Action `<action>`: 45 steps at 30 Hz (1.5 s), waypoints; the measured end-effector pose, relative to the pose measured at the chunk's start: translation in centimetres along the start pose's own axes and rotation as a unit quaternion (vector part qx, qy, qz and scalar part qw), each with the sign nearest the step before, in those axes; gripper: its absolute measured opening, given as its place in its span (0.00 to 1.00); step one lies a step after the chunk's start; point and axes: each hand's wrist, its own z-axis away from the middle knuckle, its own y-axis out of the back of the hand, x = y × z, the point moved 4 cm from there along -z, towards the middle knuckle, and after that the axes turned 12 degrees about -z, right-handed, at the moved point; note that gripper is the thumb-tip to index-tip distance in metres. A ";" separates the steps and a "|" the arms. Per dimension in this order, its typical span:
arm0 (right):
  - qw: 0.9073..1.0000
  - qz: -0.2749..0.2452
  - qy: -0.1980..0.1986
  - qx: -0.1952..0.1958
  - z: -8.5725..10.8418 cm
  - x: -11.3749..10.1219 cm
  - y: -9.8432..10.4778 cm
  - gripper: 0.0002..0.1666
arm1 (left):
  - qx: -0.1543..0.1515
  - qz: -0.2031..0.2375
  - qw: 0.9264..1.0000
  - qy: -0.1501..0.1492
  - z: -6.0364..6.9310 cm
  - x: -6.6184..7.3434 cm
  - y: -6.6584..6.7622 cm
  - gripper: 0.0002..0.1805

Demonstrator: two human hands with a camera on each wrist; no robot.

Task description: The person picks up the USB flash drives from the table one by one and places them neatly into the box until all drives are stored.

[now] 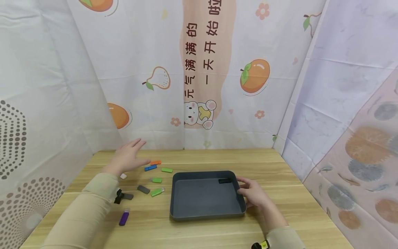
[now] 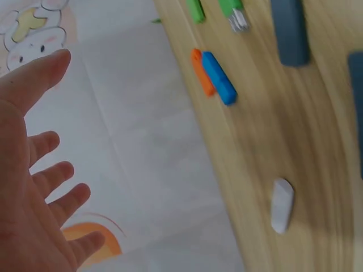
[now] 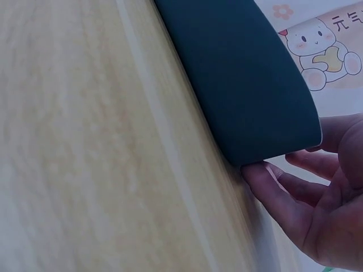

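My left hand (image 1: 129,160) is raised over the back left of the table, fingers spread and nothing in it. Below and beside it lie an orange USB stick (image 1: 155,162), a blue USB stick (image 1: 150,168) and a white USB stick (image 1: 123,176); in the left wrist view the left hand (image 2: 34,187) is apart from them. My right hand (image 1: 255,193) grips the right edge of a dark grey tray (image 1: 206,217), its thumb at the rim. In the right wrist view its fingers (image 3: 278,192) touch the tray's outer wall. A black USB stick (image 1: 225,180) lies inside the tray, near its back right corner.
Left of the tray are several green USB sticks (image 1: 157,192), a dark grey one (image 1: 143,189), another grey one (image 1: 128,196) partly behind the left wrist strap, and a purple one (image 1: 124,218). A printed curtain (image 1: 205,138) hangs behind the wooden table (image 1: 211,235).
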 end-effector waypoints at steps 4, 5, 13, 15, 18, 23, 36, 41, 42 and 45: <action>1.000 0.000 -0.002 0.000 0.0 0.0 0.0 0.34 | -0.014 0.001 1.000 0.010 0.3 -1.4 -0.6 0.55; 1.000 0.000 -0.003 0.000 0.0 0.1 0.0 0.34 | -0.015 0.002 1.000 0.010 0.4 -1.6 -0.7 0.55; 1.000 -0.002 0.000 -0.002 -0.1 0.1 0.0 0.34 | -0.030 0.018 0.999 0.015 1.0 -3.6 -1.7 0.57; 1.000 -0.005 0.002 -0.005 -0.1 0.1 0.0 0.35 | -0.034 0.022 0.999 0.015 1.1 -4.0 -2.0 0.56; 1.000 -0.004 0.002 -0.010 -0.1 0.1 0.0 0.35 | -0.043 0.020 0.999 0.019 1.3 -4.7 -2.5 0.55; 1.000 -0.002 0.002 -0.014 -0.1 0.0 0.0 0.35 | -0.052 0.034 0.998 0.016 1.8 -5.8 -3.3 0.52; 1.000 -0.007 0.004 -0.014 -0.2 -0.1 0.1 0.35 | -0.129 0.097 0.987 0.020 2.9 -6.7 -4.9 0.45; 1.000 -0.005 0.004 -0.013 -0.2 -0.1 0.1 0.35 | -0.144 0.100 0.984 0.019 2.7 -6.9 -5.8 0.43; 1.000 -0.004 0.004 -0.013 -0.2 -0.1 0.1 0.35 | -0.146 0.101 0.984 0.020 2.7 -6.9 -5.9 0.43; 1.000 -0.005 0.003 -0.012 -0.2 0.0 0.1 0.35 | -0.154 0.102 0.982 0.023 2.9 -7.0 -6.3 0.42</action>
